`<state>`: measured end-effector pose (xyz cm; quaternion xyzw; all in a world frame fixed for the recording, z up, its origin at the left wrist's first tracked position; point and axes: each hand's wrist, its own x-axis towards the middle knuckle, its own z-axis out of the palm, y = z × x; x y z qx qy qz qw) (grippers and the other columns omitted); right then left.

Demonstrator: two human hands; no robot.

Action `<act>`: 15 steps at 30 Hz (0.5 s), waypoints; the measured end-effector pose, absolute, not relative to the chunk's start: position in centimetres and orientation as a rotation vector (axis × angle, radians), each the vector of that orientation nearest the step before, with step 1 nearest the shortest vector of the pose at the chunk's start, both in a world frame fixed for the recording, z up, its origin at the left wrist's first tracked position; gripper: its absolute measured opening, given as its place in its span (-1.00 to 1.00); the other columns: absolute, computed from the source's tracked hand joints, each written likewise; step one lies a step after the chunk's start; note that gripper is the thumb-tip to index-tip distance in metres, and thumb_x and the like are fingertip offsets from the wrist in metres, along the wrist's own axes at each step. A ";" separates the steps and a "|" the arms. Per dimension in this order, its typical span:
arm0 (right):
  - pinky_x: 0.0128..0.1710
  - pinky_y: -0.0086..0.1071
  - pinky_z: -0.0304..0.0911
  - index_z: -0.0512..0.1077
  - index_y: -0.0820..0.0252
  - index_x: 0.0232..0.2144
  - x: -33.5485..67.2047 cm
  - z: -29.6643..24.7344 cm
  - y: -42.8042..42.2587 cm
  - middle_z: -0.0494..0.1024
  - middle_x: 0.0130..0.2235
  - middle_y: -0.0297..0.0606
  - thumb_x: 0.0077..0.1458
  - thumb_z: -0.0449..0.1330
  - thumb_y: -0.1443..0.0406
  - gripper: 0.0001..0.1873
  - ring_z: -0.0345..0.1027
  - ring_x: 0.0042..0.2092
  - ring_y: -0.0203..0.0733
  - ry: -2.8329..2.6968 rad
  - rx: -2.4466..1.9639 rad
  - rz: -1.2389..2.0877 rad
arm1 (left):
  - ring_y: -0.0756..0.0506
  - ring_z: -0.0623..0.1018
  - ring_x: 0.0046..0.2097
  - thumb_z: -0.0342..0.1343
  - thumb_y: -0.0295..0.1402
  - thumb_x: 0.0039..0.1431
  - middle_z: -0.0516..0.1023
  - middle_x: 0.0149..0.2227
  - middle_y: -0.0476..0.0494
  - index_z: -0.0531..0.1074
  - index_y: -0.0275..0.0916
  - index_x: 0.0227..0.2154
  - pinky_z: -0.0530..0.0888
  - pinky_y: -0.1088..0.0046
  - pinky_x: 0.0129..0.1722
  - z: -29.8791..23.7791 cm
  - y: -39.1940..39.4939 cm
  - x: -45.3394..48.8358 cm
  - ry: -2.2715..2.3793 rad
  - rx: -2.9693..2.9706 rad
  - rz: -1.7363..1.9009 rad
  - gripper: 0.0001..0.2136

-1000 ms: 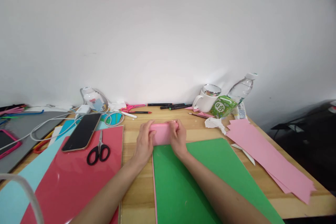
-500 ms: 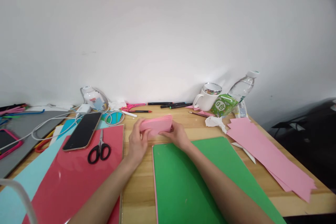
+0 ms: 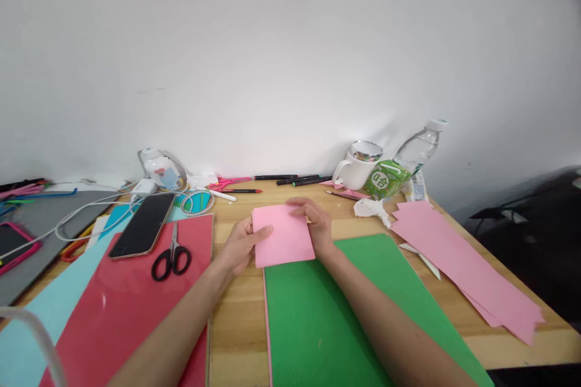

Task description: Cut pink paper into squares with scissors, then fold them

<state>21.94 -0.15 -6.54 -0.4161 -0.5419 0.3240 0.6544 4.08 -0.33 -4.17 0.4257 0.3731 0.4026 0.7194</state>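
A stack of pink square paper is held up over the top edge of the green sheet, its broad face turned toward me. My left hand grips its left side, thumb lying across the front and the other fingers hidden behind. On the right, my right hand is closed at the upper right corner, with bent fingers over the top edge. How many sheets are in the stack I cannot tell.
Black-handled scissors and a phone lie on the red sheet at left. Long pink paper strips lie at right. A white mug, green carton, water bottle and several pens line the wall.
The pink stack has tilted from nearly edge-on to showing its full square face, and sits slightly lower. My right hand has moved from its lower right side up to the top right corner.
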 end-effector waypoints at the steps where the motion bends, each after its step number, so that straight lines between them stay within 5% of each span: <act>1: -0.01 -0.17 0.20 0.46 0.12 -0.43 21.9 -6.6 0.1 0.51 -0.15 -0.23 -0.08 0.22 0.26 -0.91 0.31 -0.03 -0.10 -1.199 -0.964 0.764 | -0.10 0.56 -0.34 0.34 -0.29 -0.21 0.60 -0.30 -0.24 0.46 -0.34 -0.26 0.46 0.45 -0.38 -4.3 -0.4 4.2 0.849 0.944 0.955 -0.60; 6: -0.33 -0.21 0.42 0.36 0.23 -0.16 22.3 -6.7 0.7 0.53 -0.22 -0.07 0.17 -0.13 0.01 -0.52 0.45 -0.19 -0.09 -1.177 -1.003 1.122 | -0.01 0.52 -0.43 0.33 -0.31 -0.20 0.60 -0.40 -0.11 0.48 -0.31 -0.32 0.45 0.53 -0.45 -5.0 0.3 4.2 0.966 0.975 1.263 -0.68; 11: -0.43 -0.37 0.44 0.24 0.20 -0.08 22.0 -5.8 -0.8 0.54 -0.26 -0.20 -0.04 0.25 0.14 -0.50 0.50 -0.35 -0.20 -1.370 -0.857 1.694 | 0.02 0.50 -0.45 0.33 -0.37 -0.20 0.59 -0.42 -0.07 0.50 -0.31 -0.34 0.41 0.60 -0.50 -5.1 0.6 3.6 1.032 1.049 1.344 -0.72; 15: -0.38 -0.38 0.43 0.27 0.26 -0.22 21.5 -5.9 -1.1 0.55 -0.39 -0.24 -0.03 0.23 0.13 -0.60 0.49 -0.42 -0.25 -1.387 -0.828 1.671 | -0.05 0.54 -0.44 0.31 -0.31 -0.15 0.60 -0.38 -0.14 0.49 -0.33 -0.32 0.47 0.49 -0.48 -4.6 0.4 3.5 0.932 0.942 1.235 -0.70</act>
